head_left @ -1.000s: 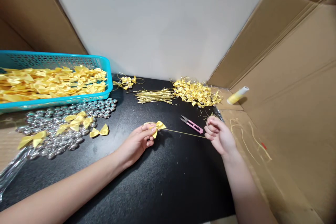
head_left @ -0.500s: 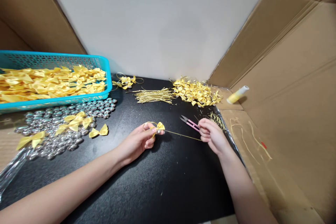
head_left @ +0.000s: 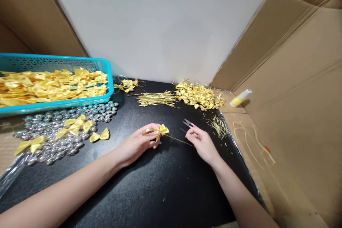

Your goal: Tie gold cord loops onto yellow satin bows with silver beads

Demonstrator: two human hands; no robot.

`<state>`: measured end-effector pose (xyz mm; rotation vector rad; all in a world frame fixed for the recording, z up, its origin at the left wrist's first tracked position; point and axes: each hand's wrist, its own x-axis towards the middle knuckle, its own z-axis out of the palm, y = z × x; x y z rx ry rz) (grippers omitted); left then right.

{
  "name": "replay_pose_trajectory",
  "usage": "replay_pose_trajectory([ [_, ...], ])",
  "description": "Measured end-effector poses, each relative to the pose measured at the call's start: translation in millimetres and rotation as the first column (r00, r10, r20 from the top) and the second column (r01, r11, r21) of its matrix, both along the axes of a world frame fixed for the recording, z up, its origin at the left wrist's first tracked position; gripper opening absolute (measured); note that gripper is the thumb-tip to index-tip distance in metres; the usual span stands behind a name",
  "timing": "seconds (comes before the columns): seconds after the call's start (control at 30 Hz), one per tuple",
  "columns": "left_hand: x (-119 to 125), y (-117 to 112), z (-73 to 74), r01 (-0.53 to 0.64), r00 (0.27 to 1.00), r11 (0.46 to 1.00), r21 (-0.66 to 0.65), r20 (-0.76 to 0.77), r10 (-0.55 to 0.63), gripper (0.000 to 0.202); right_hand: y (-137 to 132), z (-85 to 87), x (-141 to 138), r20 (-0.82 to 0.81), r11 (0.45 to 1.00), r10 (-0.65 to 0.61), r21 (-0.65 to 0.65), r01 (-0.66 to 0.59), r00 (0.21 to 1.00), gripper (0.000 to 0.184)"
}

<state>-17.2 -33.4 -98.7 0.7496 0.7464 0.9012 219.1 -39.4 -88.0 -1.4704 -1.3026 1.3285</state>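
My left hand [head_left: 136,144] pinches a small yellow satin bow [head_left: 162,129] with a gold loop on it, held just above the black mat [head_left: 160,185]. A thin gold wire [head_left: 175,139] trails from the bow to the right, toward my right hand [head_left: 204,144]. That hand lies curled over the pink snips [head_left: 187,123]; only the blade tips and a bit of pink handle show past its fingers. About a hand's width separates the two hands.
A turquoise basket [head_left: 109,78] of yellow bows stands at the left, with silver beads [head_left: 58,139] and loose bows [head_left: 100,135] in front. At the back lie gold wires [head_left: 157,98] and finished bows [head_left: 199,94]. Wire cuttings [head_left: 220,126], a yellow tube [head_left: 240,98] and cardboard walls are at the right.
My right hand has slid left along the wire and come over the pink snips. The left hand with the bow has stayed almost still.
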Motion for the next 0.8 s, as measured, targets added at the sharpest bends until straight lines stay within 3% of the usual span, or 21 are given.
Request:
replay_pose_trajectory([
  [0.07,2,-1,1.5,-0.009,0.998,1.000,0.014,-0.066,0.010,0.021,-8,4.0,-8,0.014,0.990,0.008,0.144,-0.010,1.000,0.019],
  [0.17,7,-4,6.0,0.018,0.984,1.000,0.007,-0.178,-0.017,0.023,-21,9.5,-18,0.068,0.916,0.006,0.401,-0.032,0.998,0.019],
  [0.27,12,-9,9.8,0.029,0.963,1.000,-0.005,-0.268,-0.029,0.024,-33,11.1,-27,0.169,0.847,0.042,0.517,-0.125,0.985,0.020],
  [0.37,15,-13,10.7,0.022,0.950,1.000,-0.010,-0.311,-0.024,0.023,-38,8.3,-36,0.281,0.810,0.062,0.546,-0.213,0.958,0.022],
  [0.47,17,-16,10.0,-0.009,0.954,0.999,-0.041,-0.298,-0.003,0.024,-37,3.9,-39,0.336,0.800,-0.003,0.566,-0.199,0.942,0.023],
  [0.8,21,-20,15.1,-0.057,0.980,0.982,-0.182,-0.197,0.021,0.028,-38,0.4,-39,0.324,0.806,-0.016,0.564,-0.180,0.946,0.022],
])
